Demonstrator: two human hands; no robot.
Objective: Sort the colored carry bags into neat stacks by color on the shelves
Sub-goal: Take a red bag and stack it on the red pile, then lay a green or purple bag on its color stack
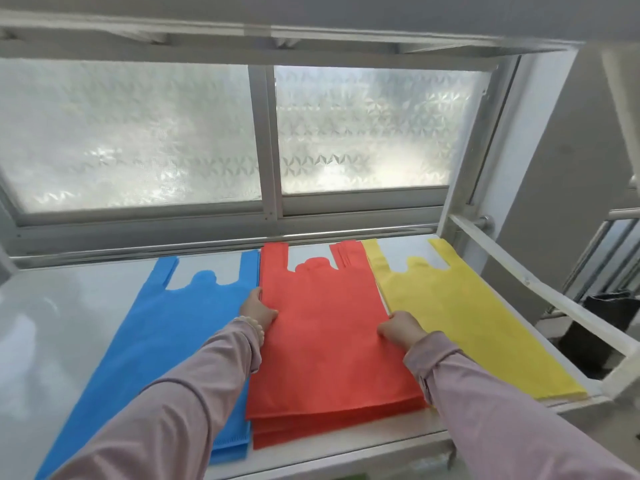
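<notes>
On the white glossy shelf (pixel 69 306), under a window of frosted patterned glass (pixel 138 133), three stacks of flat non-woven carry bags with cut-out handles lie side by side, the handles pointing to the window. The blue stack (pixel 173 334) is on the left, the red stack (pixel 322 323) is in the middle and the yellow stack (pixel 460 317) is on the right. The red stack overlaps the right edge of the blue one, and it lies just beside the yellow one. At the front edge of the red stack the layers are a little uneven. Both hands are on the red stack, each at one long side. The left hand (pixel 258 310) grips the left edge, with the thumb on top of the red fabric and the other fingers curled at the edge. The right hand (pixel 398 329) grips the right edge with curled fingers, between red and yellow. Both arms are in pale mauve sleeves (pixel 194 393), and a light beaded bracelet (pixel 255 326) is on the left wrist. Below the shelf, on the right, stands a dark object (pixel 602 327) that I cannot identify.
</notes>
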